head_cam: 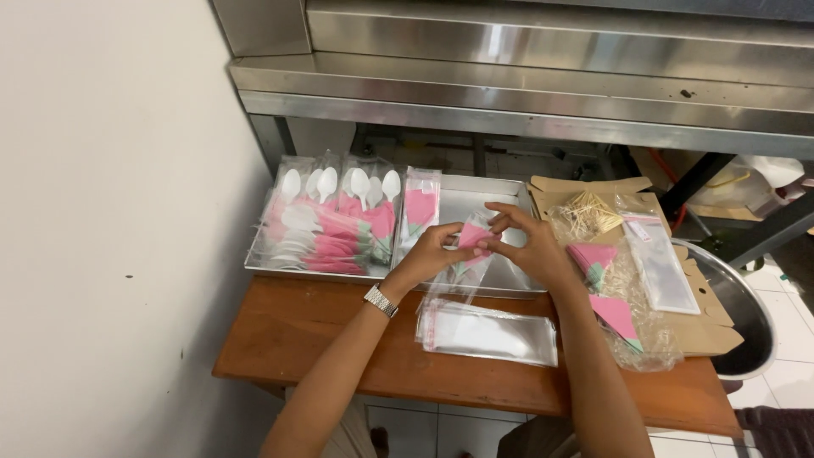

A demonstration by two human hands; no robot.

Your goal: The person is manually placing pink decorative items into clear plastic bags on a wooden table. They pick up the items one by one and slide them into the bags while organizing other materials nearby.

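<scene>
Pink folded napkin in narrow clear plastic sleeve [471,242] pinched by left hand [432,254] and right hand [530,246], above shallow metal tray [509,284]. Finished spoon-and-napkin packets [326,225] stacked at tray's left. Empty clear sleeves [487,332], loose pink napkins [615,315] left unpacked.

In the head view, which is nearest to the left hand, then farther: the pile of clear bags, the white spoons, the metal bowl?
1. Pile of clear bags: just below the left hand, on the table.
2. White spoons: up and left, in the tray.
3. Metal bowl: far right, beyond the table edge.
</scene>
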